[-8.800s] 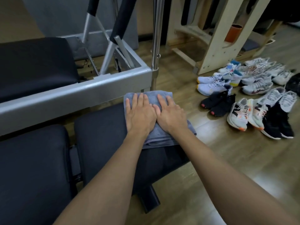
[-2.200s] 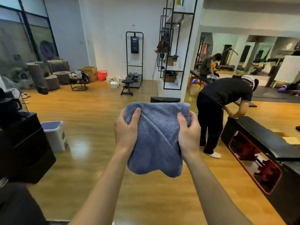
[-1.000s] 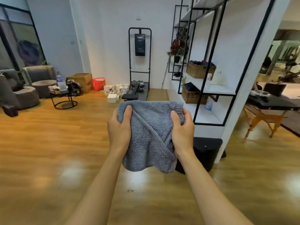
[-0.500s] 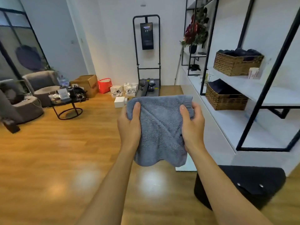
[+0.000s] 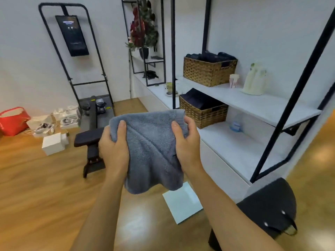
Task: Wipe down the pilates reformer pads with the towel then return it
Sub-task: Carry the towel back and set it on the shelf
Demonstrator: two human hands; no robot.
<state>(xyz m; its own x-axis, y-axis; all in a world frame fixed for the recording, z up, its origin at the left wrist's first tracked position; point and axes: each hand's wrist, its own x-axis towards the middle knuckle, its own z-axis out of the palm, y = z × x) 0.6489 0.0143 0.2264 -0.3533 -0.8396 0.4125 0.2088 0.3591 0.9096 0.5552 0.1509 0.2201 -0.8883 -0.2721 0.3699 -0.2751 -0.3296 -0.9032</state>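
Observation:
A grey-blue folded towel [image 5: 152, 147] hangs in front of me at chest height, above the wooden floor. My left hand [image 5: 114, 145] grips its upper left edge, thumb on the front. Its upper right edge is gripped by my right hand [image 5: 186, 142] in the same way. Just beyond the towel stands a white shelf unit [image 5: 235, 142] with a black metal frame. A wicker basket [image 5: 203, 111] with dark cloth in it sits on the lower shelf, close behind my right hand. A second wicker basket [image 5: 208, 71], also holding dark cloth, stands on the shelf above. No reformer pads are in view.
A black stool [image 5: 268, 211] stands at the lower right by the shelf unit. A white flat scale [image 5: 183, 203] lies on the floor below the towel. To the left are a small black bench [image 5: 90, 142], a black rack with a screen [image 5: 72, 35], white boxes [image 5: 52, 144] and a red bag [image 5: 12, 120].
I have left the reformer carrying the towel in both hands, crossed the room and come closer to the shelf unit. The baskets now sit right behind the towel.

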